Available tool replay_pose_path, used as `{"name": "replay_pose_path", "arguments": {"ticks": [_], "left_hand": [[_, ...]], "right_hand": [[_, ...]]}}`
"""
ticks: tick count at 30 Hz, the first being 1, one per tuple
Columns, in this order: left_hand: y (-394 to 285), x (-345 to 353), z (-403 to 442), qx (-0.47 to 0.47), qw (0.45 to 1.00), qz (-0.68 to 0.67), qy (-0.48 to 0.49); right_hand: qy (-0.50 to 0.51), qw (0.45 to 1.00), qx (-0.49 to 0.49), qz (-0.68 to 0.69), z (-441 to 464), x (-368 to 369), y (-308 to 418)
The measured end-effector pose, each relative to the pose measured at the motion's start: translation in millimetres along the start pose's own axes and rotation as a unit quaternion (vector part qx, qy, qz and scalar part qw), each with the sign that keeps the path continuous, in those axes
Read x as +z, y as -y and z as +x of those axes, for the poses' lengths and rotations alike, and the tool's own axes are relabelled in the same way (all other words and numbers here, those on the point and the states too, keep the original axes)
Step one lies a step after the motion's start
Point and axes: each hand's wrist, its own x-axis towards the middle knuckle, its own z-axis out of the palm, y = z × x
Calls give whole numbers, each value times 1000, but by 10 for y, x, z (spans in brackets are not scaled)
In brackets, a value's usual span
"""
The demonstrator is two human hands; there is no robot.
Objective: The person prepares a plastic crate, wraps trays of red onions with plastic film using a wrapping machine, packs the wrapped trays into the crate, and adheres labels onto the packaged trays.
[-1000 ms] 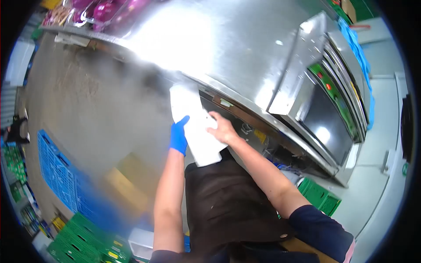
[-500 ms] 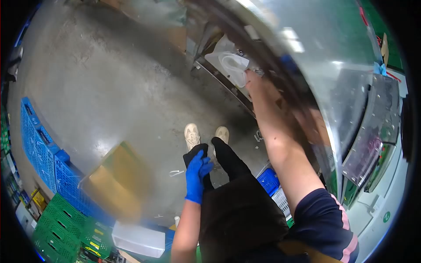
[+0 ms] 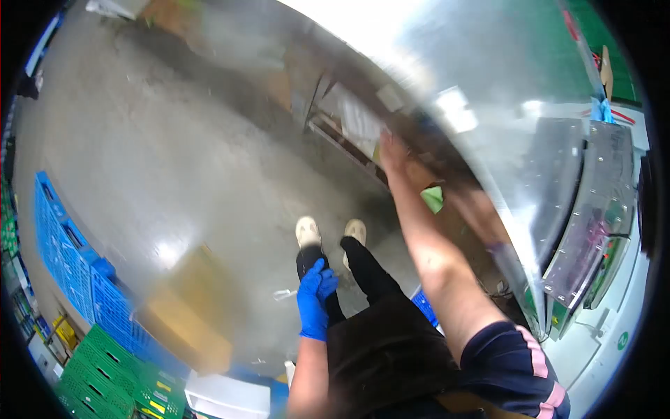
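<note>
The bare right hand [image 3: 392,152] reaches in below the edge of the stainless steel table [image 3: 488,70], its forearm running beneath the overhang. Its fingertips are at the near end of a white item [image 3: 357,120], which lies on a low shelf [image 3: 343,143] under the tabletop. Motion blur covers both, so whether the fingers are clamped on the item or only touching it, I cannot tell.

The left hand [image 3: 315,297], in a blue glove, hangs in front of the legs, well apart from the shelf. Its fingers are loosely bent and parted, the palm free.

Just beside the right forearm, under the table, is a crumpled light green piece [image 3: 433,200]. Below the body, 2 pale shoes [image 3: 307,232] stand on the grey floor [image 3: 174,140], with black trousers [image 3: 366,272] and a black apron [image 3: 391,353] above them. A white strip [image 3: 285,295] lies on the floor near the gloved hand.

To the left are a blurred cardboard box [image 3: 188,318], blue plastic pallets [image 3: 64,241], green crates [image 3: 98,370] and a white tub [image 3: 229,397]. On the right, a metal-cased machine [image 3: 593,202] sits by the table's end.
</note>
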Motion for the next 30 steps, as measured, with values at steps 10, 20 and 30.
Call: {"name": "replay_pose_path", "arguments": {"ticks": [10,20,30], "left_hand": [[-924,1239,-943,172,974,137,47],[-2045,2278,-1335,392,907,146,52],[-3948,2867,-1770,643,747,162,-41]], "right_hand": [[378,889,-65,251,-2675,-3115,1713],[310,861,-83,394,-2625,-4786,1628],[83,895,-340,275,-805,-5657,2643]]}}
